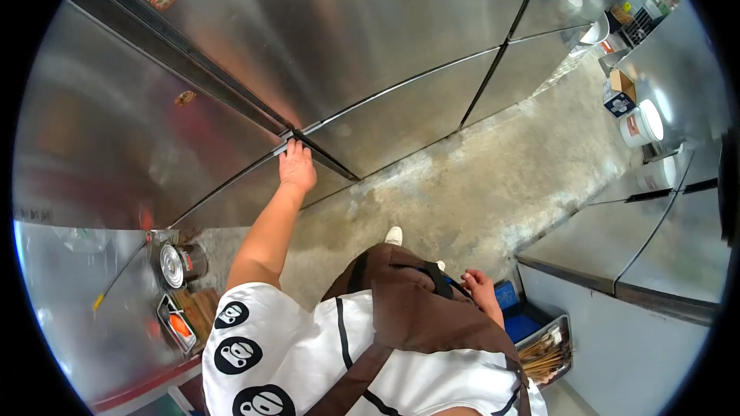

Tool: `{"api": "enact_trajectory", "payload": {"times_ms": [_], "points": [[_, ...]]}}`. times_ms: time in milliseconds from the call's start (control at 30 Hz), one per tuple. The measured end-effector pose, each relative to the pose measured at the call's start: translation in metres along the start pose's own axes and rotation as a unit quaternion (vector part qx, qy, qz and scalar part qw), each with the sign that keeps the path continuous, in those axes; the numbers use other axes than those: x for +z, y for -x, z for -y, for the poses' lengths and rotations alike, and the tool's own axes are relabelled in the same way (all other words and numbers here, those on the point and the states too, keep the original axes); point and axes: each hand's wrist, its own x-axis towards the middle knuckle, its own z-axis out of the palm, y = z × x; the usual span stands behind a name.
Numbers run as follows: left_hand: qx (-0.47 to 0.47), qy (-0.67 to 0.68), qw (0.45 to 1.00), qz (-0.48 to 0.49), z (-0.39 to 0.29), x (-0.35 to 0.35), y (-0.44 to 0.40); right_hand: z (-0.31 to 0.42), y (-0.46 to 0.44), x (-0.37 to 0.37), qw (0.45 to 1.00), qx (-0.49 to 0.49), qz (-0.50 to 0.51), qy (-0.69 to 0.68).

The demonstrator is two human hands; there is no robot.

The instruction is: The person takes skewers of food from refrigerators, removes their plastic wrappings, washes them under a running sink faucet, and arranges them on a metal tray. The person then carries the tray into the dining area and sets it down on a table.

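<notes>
My left arm stretches forward, and my left hand touches a stainless steel cabinet door where its seam meets the neighbouring panels. The fingers are extended, with their tips at the dark gap; whether they hook behind the edge is hidden. My right hand hangs low by the brown apron, its fingers loosely bent and a little apart, with nothing visible in it. Behind that hand are a blue container and a tray of thin wooden sticks.
Concrete floor runs between the steel cabinets. At right stand a white bucket and a cardboard box. Low at left are a metal can and a tray with an orange item. Another steel cabinet borders the right.
</notes>
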Motion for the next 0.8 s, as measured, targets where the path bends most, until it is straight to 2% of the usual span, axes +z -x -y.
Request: {"api": "enact_trajectory", "payload": {"times_ms": [633,700,800], "points": [[0.02,0.013,1.0,-0.021,0.004,-0.001,-0.003,-0.008,-0.01,0.0,0.999,-0.021,-0.011,-0.024],[-0.004,0.016,1.0,0.018,0.0,-0.008,-0.001,-0.001,-0.004,-0.003,0.998,-0.031,-0.01,0.061],[0.006,0.008,1.0,0.013,0.0,-0.007,-0.001,-0.002,-0.003,-0.005,0.997,-0.045,-0.02,0.067]]}}
